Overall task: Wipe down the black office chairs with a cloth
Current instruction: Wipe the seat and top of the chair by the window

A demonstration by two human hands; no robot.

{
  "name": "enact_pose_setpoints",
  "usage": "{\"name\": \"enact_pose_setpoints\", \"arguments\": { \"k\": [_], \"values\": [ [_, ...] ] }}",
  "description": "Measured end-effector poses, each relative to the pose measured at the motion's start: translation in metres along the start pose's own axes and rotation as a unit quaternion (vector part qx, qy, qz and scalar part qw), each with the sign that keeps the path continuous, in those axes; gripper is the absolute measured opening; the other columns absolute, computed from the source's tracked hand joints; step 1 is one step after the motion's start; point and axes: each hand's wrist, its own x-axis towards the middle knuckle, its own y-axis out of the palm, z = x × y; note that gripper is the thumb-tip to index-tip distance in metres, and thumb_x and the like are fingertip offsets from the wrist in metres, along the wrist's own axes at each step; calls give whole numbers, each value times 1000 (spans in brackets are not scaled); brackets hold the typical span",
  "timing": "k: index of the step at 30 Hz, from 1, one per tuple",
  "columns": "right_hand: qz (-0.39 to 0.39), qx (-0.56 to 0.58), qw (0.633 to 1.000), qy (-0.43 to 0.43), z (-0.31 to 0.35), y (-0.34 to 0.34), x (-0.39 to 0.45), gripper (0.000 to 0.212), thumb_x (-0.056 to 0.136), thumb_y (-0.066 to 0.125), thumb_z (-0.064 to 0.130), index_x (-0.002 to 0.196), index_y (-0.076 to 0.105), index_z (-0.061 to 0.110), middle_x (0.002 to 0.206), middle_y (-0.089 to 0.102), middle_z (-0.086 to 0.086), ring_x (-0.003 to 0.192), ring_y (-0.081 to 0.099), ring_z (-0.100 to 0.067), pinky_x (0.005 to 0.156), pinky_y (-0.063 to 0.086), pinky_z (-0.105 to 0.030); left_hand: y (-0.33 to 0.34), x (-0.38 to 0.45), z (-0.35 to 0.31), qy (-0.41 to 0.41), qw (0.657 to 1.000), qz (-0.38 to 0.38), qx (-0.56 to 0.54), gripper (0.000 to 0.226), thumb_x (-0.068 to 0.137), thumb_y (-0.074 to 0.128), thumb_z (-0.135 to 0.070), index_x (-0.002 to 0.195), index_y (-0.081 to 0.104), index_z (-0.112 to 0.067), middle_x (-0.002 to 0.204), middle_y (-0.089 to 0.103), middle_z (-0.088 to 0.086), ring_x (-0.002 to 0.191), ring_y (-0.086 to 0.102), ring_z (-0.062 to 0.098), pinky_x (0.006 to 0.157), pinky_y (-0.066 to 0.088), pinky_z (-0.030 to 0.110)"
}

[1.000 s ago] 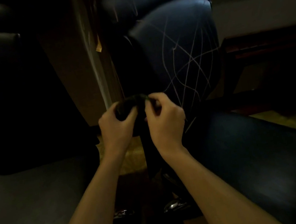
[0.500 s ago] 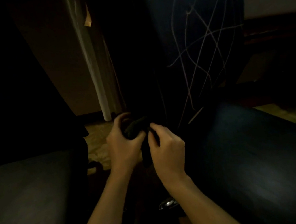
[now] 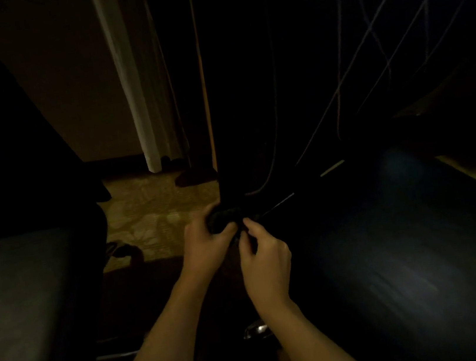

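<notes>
both hands hold the cloth (image 3: 224, 218) bunched between the two chairs: left hand (image 3: 209, 246) wraps it, right hand (image 3: 264, 253) pinches its edge. very dark scene. right chair (image 3: 410, 247) seat is just beside, scratched back behind. left chair (image 3: 17, 306) sits apart. likely folding: make a flat pad, then wipe the seat in overlapping strokes.
</notes>
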Motion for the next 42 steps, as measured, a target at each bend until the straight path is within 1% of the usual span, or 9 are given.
{"name": "enact_pose_setpoints", "arguments": {
  "k": [8, 11, 14, 20, 25, 32, 35, 38, 42],
  "values": [
    [12, 50, 995, 88, -10, 11, 28, 31, 93, 62, 22, 124, 64, 21, 114, 68, 0, 102, 63, -8, 85, 53, -22, 17, 28, 12, 1, 1000, 24, -17, 41, 83, 65, 5, 119, 57, -14, 111, 65, -1, 107, 61, 6, 88, 50, 20],
    [7, 61, 994, 94, -5, 5, 32, 25, 91, 65, 24, 116, 67, 21, 105, 67, 6, 93, 59, -1, 72, 46, -8, 12, 28, 15, -8, 999, 34, -8, 44, 85, 65, 3, 124, 57, -15, 117, 63, -1, 113, 59, 7, 95, 49, 23],
    [-6, 76, 995, 61, 1, -11, 30, 17, 88, 68, 22, 105, 70, 20, 99, 64, 11, 91, 58, 0, 75, 47, -11, 3, 14, 16, -14, 999, 28, 13, 45, 85, 66, 2, 121, 59, -25, 116, 63, -10, 110, 58, -3, 91, 47, 12],
    [2, 91, 996, 0, 13, -48, -1, 6, 91, 65, 20, 97, 65, 19, 98, 58, 8, 89, 56, 4, 74, 39, -2, -19, -36, -1, -30, 998, 26, 43, 35, 87, 71, -12, 119, 65, -25, 104, 69, -16, 98, 63, -8, 87, 53, 15],
    [-22, 88, 995, -35, 16, -82, -50, 5, 90, 65, 16, 92, 62, 19, 93, 56, 10, 86, 57, 1, 71, 43, -9, -28, -90, -25, -2, 995, -2, 102, 26, 82, 75, -27, 108, 69, -27, 89, 70, -19, 85, 66, -6, 72, 52, 11],
    [-21, 49, 994, -98, 24, -121, -103, 18, 88, 66, 7, 88, 56, 23, 88, 52, 12, 83, 55, 3, 70, 37, -3, -31, -160, -56, -39, 979, -50, 193, 30, 79, 74, -39, 104, 69, -25, 86, 70, -7, 81, 67, 14, 65, 54, 30],
    [-45, 39, 991, -117, 25, -140, -122, 9, 90, 63, 12, 89, 57, 19, 88, 51, 14, 84, 54, 4, 71, 36, -2, -25, -193, -71, 32, 971, -113, 209, 26, 75, 79, -29, 91, 64, -16, 83, 61, -5, 73, 58, 12, 58, 42, 22],
    [-65, 43, 987, -139, 33, -159, -130, 5, 90, 63, 11, 91, 58, 11, 89, 51, 8, 83, 54, 2, 71, 38, -4, -21, -213, -95, 107, 981, -116, 110, 16, 81, 76, -17, 94, 65, -18, 88, 61, -11, 81, 59, 1, 67, 43, 10],
    [-102, 50, 979, -169, 55, -190, -132, 10, 89, 65, 4, 94, 58, 9, 92, 50, 6, 86, 53, 6, 73, 39, -3, -18, -228, -133, 143, 977, -151, 41, 10, 84, 73, -18, 84, 63, -20, 78, 60, -12, 75, 60, 2, 62, 46, 15]
  ]
}}
